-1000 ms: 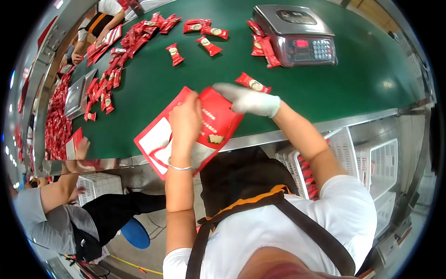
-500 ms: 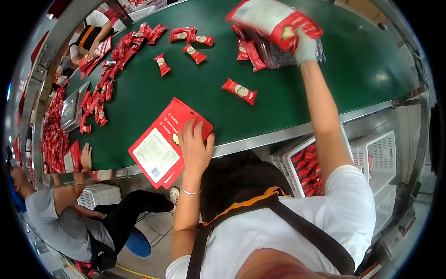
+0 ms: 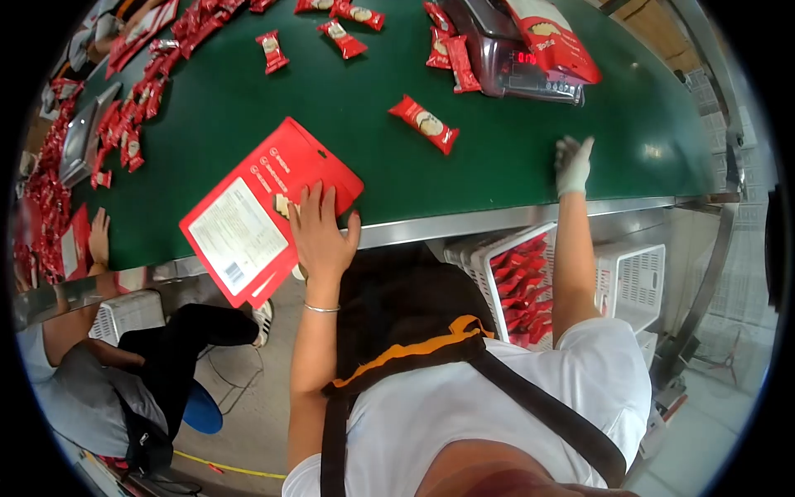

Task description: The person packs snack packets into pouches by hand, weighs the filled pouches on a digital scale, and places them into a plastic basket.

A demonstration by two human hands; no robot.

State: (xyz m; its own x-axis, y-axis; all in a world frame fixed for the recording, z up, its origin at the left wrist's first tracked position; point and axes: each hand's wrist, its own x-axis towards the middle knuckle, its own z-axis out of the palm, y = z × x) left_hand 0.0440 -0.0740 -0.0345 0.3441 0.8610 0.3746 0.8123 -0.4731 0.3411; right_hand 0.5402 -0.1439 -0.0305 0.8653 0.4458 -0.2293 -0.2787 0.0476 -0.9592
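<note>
My left hand [image 3: 321, 236] lies flat, fingers spread, on red flat pouches [image 3: 319, 153] with a white label panel, stacked at the table's front edge and jutting over it. My right hand [image 3: 573, 168], in a pale glove, is over the table near the front edge, thumb apart from the fingers and nothing in it. Beyond it, a filled-looking red pouch [image 3: 556, 37] rests on a weighing scale [image 3: 497, 62] with lit red digits. Small red wrapped snack packets [image 3: 464, 65] lie against the scale's left side. A single packet [image 3: 426, 124] lies between the pouches and the scale.
More packets [image 3: 344, 39] are scattered at the back of the green table [image 3: 397, 182], with a heap [image 3: 50, 199] at far left beside another scale [image 3: 87, 137]. A co-worker's hand [image 3: 99, 236] is at left. Below the edge stand white crates [image 3: 633, 282], one holding red packs.
My right hand has let go of the red pouch, which now rests on the scale, and has drawn back towards the table edge. My left hand stays on the stacked pouches. The view has shifted.
</note>
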